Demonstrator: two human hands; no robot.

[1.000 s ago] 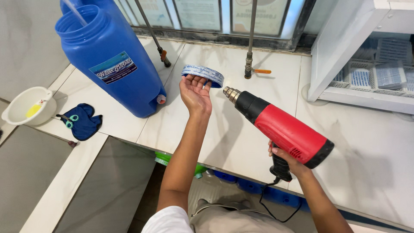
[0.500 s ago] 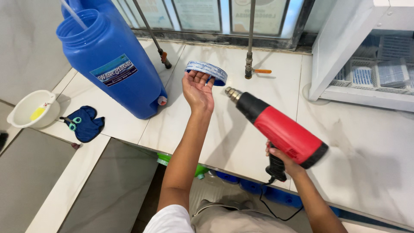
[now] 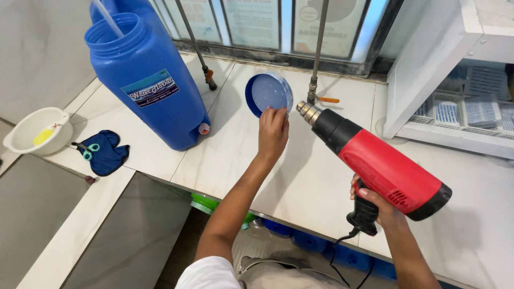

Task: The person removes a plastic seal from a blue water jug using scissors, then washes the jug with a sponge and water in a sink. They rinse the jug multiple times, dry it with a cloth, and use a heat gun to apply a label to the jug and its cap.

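Note:
My left hand point(image 3: 273, 134) holds a round blue lid point(image 3: 269, 93) by its lower rim, tilted up so its hollow inside faces me. A red and black heat gun point(image 3: 375, 160) is in my right hand point(image 3: 377, 206), gripped by the black handle. Its metal nozzle point(image 3: 306, 111) points at the lid's right edge, a short gap away. A large blue water container point(image 3: 147, 80) with an open top and a small tap stands on the white tiled counter point(image 3: 300, 182), left of the lid.
A white bowl point(image 3: 35, 131) and a dark blue cloth with small scissors point(image 3: 101, 151) lie at the counter's left end. Two metal pipes point(image 3: 316, 59) rise at the back by the window. A white shelf unit point(image 3: 444, 85) stands at the right.
My left hand has turned the lid from lying flat on my palm to standing up with its inside toward me. The heat gun's nozzle stays close beside it.

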